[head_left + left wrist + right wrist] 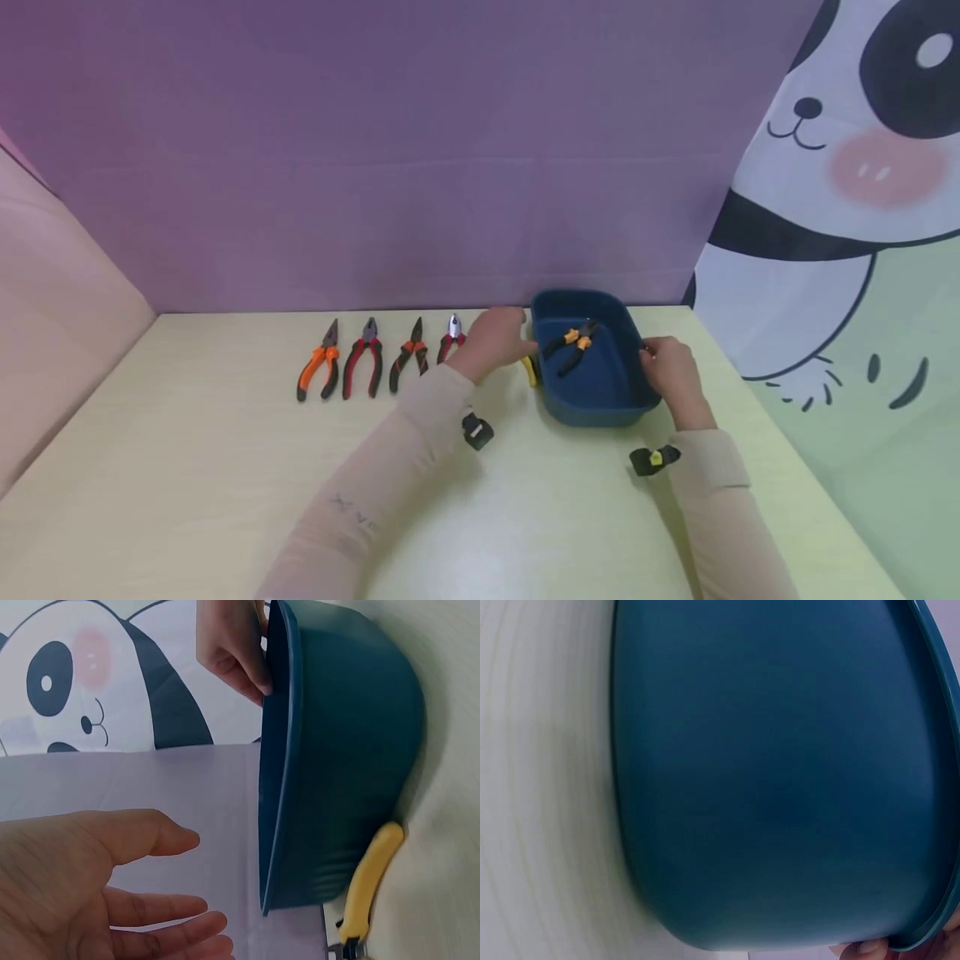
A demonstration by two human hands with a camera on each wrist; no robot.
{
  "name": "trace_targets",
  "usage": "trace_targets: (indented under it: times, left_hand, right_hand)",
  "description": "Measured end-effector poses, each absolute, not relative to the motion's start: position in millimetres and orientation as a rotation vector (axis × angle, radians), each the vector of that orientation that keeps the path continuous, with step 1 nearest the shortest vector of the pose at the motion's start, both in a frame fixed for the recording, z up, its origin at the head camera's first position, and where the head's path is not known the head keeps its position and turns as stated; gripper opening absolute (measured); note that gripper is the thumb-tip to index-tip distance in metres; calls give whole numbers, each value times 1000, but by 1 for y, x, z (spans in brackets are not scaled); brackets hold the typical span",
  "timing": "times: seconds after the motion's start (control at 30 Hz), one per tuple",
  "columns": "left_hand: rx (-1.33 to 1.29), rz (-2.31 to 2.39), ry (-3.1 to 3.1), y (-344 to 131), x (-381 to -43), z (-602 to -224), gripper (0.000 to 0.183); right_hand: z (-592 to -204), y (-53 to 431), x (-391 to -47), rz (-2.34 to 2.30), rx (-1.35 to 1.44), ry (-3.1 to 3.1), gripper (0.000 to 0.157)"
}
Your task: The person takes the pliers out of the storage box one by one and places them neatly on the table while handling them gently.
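A blue plastic basin (600, 416) stands on the table with one pair of pliers (583, 342), black with orange-yellow grips, lying inside. My right hand (672, 372) pinches the basin's right rim; its fingertips (868, 948) show at the rim's edge in the right wrist view. My left hand (491, 340) hovers beside the left rim, thumb and fingers apart, holding nothing. Under it, against the basin's left side, lies a tool with a yellow handle (373, 877), partly hidden by the hand in the head view.
Left of my left hand several pliers lie in a row: an orange-and-black pair (321, 364), a red-and-black pair (363, 358), another orange-and-black pair (409, 357) and a red-handled pair (451, 335) partly behind my forearm. A purple cloth wall (360, 167) rises behind the table.
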State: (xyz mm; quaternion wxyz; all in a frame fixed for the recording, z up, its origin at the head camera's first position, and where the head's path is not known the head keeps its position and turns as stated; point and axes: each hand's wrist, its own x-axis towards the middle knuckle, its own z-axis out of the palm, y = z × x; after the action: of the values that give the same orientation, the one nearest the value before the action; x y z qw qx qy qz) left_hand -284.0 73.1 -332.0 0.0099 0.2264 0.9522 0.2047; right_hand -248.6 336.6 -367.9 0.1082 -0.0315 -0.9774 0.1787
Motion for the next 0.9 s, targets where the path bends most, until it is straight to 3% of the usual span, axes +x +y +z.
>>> trace_targets:
  times: [0.47, 0.9]
  left_hand:
    - [795, 563, 2933, 101, -281, -331, 24]
    - [897, 571, 2936, 126, -283, -337, 29]
  right_hand:
    - [-369, 336, -250, 525, -108, -2881, 28]
    - [-370, 337, -251, 518, -97, -2869, 28]
